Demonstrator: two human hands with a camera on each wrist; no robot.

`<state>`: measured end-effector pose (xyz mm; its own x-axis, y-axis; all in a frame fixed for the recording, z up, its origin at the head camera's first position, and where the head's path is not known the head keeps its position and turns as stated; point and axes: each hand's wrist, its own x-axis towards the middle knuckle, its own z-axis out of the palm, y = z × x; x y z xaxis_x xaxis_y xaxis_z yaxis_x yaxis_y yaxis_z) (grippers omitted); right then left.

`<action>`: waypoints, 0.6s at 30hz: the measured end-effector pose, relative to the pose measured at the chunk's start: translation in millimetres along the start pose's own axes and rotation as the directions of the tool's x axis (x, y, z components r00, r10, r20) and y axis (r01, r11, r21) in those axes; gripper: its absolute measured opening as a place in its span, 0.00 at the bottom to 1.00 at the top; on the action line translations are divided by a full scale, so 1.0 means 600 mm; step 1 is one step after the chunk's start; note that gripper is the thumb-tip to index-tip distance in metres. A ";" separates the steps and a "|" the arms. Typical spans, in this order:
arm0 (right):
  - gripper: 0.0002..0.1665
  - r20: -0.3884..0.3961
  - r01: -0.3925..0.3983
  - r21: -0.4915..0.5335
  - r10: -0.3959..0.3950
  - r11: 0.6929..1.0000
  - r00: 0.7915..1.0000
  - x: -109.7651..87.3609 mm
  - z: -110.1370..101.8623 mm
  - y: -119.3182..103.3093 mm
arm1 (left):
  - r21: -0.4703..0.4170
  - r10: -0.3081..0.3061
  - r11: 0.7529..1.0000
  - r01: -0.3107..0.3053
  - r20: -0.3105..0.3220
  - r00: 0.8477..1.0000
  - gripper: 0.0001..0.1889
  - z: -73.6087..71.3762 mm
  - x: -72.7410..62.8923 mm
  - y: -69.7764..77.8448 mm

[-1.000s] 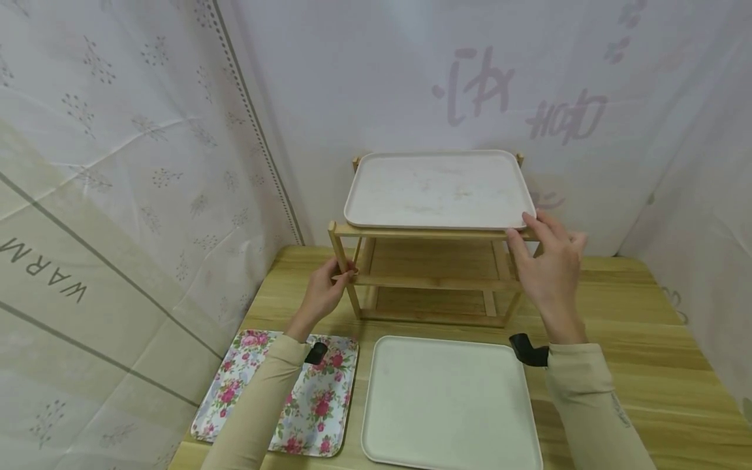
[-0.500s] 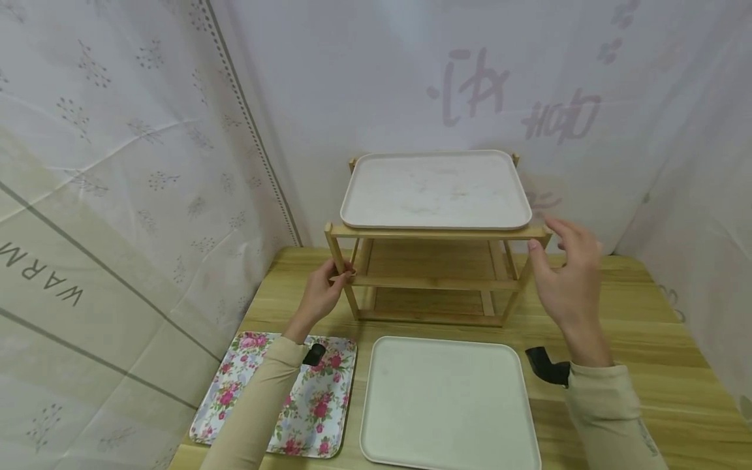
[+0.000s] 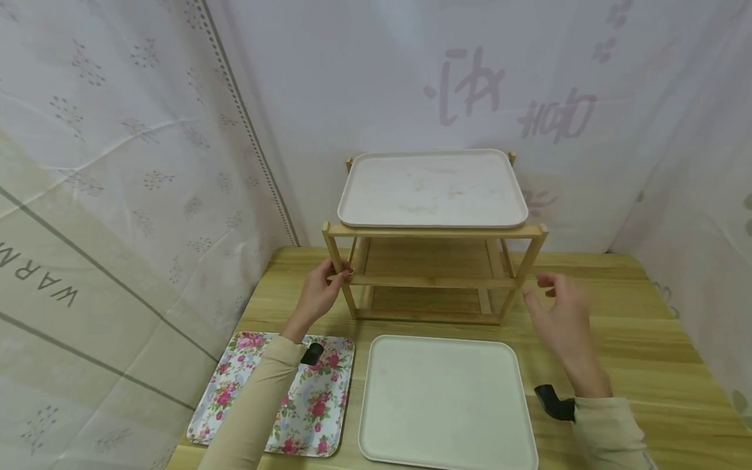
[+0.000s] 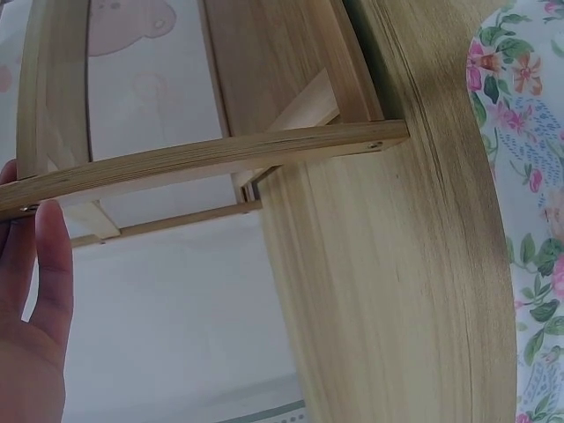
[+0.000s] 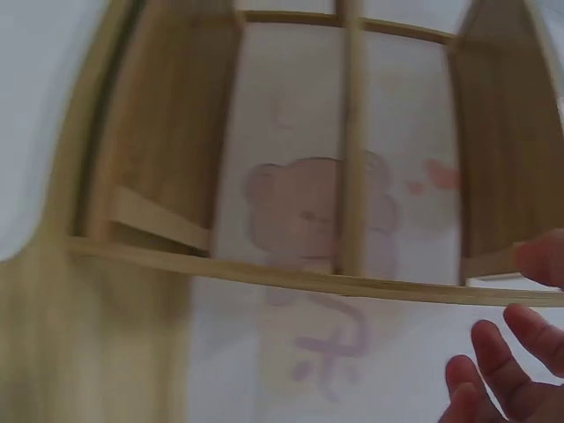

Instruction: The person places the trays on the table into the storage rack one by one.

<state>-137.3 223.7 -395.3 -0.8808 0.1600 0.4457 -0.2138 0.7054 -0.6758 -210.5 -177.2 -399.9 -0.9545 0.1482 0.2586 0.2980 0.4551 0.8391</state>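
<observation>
A wooden rack with shelves (image 3: 435,282) stands at the back of the table, and a whitish rectangular tray (image 3: 431,189) lies on its top. My left hand (image 3: 319,292) holds the rack's left front leg (image 4: 211,155), thumb in front and fingers behind, partly hidden by the wood. Just right of the rack's right front leg (image 3: 527,261) is my right hand (image 3: 563,320), empty, its thumb and fingers apart and loosely bent. In the right wrist view that leg runs close to the fingertips (image 5: 493,339).
On the wood-grain table (image 3: 634,339), a pale green tray (image 3: 446,398) lies in front of the rack. To its left is a floral tray (image 3: 317,405), partly under the left forearm. Printed cloth walls (image 3: 388,85) enclose the table at the back and sides.
My right hand has let go of the top tray's right front corner and moved right, then down beside the rack's right leg. My left hand keeps its hold on the left leg.
</observation>
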 end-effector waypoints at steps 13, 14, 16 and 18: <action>0.20 0.392 -0.104 -0.134 0.149 0.986 0.908 -0.108 0.024 0.089 | 0.009 0.010 1.000 -0.010 0.006 1.000 0.13 -0.003 0.000 0.001; 0.21 0.423 -0.131 -0.136 0.177 0.982 0.889 -0.115 0.023 0.094 | 0.007 0.008 1.000 -0.008 0.007 1.000 0.13 -0.003 0.000 0.001; 0.23 0.487 -0.176 -0.165 0.235 0.971 0.841 -0.129 0.023 0.105 | 0.004 0.006 1.000 -0.006 0.009 1.000 0.13 -0.003 0.000 0.001; 0.24 0.536 -0.206 -0.187 0.275 0.961 0.798 -0.140 0.023 0.114 | 0.001 0.007 1.000 -0.007 0.009 1.000 0.13 -0.003 0.000 0.001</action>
<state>-83.6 249.0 -487.1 -0.9882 -0.0482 -0.1451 0.0550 0.7734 -0.6315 -210.2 -178.7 -398.5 -0.9523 0.1595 0.2601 0.3047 0.4552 0.8366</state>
